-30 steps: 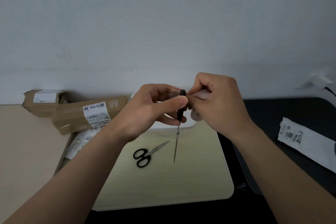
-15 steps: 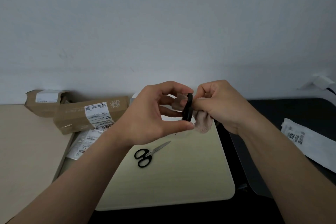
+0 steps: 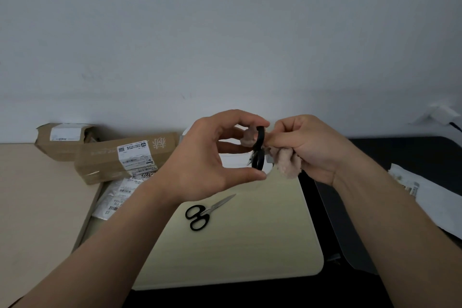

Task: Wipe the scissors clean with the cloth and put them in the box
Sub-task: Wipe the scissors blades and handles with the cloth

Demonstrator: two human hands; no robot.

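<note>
Scissors [image 3: 260, 137] are pinched at the handle loops by the left hand [image 3: 207, 157], cloth [image 3: 286, 165] is bunched in the right hand [image 3: 308, 147]'s grip; could easily be twisted loose if rubbed hard.

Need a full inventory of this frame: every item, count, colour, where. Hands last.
held scissors: 1, black handles, in the air between both hands, blades mostly hidden
cloth: 1, pinkish beige, bunched against the held scissors
loose scissors: 1, black handles, steel blades, closed, lying on the board
board: 1, pale yellow, centre
cardboard boxes: 2, brown with white labels, back left by the wall
labelled packets: several, white, in front of the nearer box
mailer bag: 1, white, right, on the dark surface
dark surface: 1, black, right side
left hand: 1, pinches the held scissors' handles
right hand: 1, grips the cloth
</note>
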